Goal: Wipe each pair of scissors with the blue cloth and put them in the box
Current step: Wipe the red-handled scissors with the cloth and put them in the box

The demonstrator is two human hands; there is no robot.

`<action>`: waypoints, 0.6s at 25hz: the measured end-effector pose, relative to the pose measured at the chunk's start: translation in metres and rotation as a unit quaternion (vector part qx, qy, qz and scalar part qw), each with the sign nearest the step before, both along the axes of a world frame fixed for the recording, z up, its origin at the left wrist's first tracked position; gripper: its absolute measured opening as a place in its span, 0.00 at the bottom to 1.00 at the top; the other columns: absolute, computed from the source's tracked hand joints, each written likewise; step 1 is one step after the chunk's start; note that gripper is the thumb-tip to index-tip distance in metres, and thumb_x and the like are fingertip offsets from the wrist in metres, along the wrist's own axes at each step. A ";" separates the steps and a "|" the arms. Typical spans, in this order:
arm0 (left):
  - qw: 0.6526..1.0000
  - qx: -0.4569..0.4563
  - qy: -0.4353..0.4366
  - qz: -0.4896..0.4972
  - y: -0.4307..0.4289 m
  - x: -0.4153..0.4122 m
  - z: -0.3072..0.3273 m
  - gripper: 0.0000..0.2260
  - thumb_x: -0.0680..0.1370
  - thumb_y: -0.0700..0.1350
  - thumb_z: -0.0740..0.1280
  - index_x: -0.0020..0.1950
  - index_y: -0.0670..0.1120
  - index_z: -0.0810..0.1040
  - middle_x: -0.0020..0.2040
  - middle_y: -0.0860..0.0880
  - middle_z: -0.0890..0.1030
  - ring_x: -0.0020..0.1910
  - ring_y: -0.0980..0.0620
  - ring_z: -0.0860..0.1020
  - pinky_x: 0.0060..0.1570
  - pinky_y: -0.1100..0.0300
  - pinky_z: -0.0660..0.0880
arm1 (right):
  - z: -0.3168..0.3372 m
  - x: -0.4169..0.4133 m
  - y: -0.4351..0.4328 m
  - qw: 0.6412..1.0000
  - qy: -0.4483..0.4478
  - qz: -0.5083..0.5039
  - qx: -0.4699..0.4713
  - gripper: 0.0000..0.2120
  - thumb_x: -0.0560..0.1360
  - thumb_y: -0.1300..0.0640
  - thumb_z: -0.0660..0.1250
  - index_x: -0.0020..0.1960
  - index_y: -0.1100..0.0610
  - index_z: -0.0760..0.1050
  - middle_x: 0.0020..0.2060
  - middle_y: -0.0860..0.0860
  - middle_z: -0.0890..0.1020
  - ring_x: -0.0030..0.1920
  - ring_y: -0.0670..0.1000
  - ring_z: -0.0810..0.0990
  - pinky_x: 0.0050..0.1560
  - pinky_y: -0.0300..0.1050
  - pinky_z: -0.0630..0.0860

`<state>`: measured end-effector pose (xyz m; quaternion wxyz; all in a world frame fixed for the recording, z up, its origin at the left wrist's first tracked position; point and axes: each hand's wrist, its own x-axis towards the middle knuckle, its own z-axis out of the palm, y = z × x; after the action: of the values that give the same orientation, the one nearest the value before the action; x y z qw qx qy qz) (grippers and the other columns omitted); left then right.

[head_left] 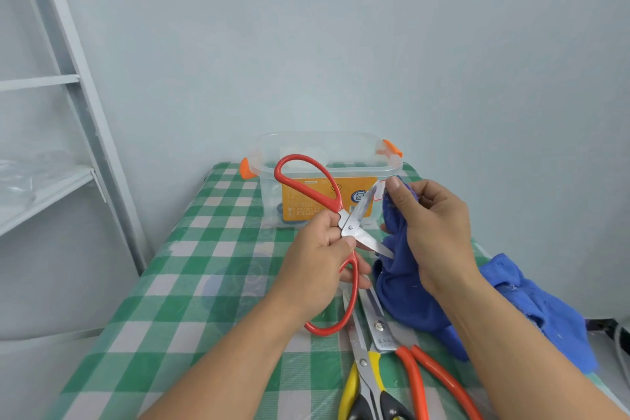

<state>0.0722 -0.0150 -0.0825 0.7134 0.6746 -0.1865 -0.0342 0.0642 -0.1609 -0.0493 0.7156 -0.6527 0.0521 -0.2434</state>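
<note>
So, big green-and-white checked surface [177,283], with the clear plastic box with orange latches [272,160] at its far edge. The crumpled blue cloth [399,290] trails to the right edge. It's bunched in the right grip [436,232], which pinches it onto a blade tip of the open red-handled scissors [351,225]. The left grip [320,259] is curled round them at the pivot. Yellow-handled scissors [363,365] and orange-handled scissors [381,327] lie at the near edge.
</note>
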 end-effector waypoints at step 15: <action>1.000 -0.015 0.005 -0.007 0.008 -0.001 0.010 0.08 0.83 0.32 0.58 0.60 0.35 0.73 0.44 0.39 0.79 0.35 0.46 0.80 0.35 0.50 0.82 | 0.000 -0.003 -0.004 0.990 -0.021 0.096 -0.105 0.07 0.69 0.64 0.78 0.42 0.58 0.81 0.36 0.55 0.87 0.37 0.52 0.85 0.42 0.44 0.83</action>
<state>0.0709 -0.0068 -0.0728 0.7242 0.6623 -0.1878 -0.0401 0.0608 -0.1647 -0.0495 0.6644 -0.7207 -0.0519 -0.1911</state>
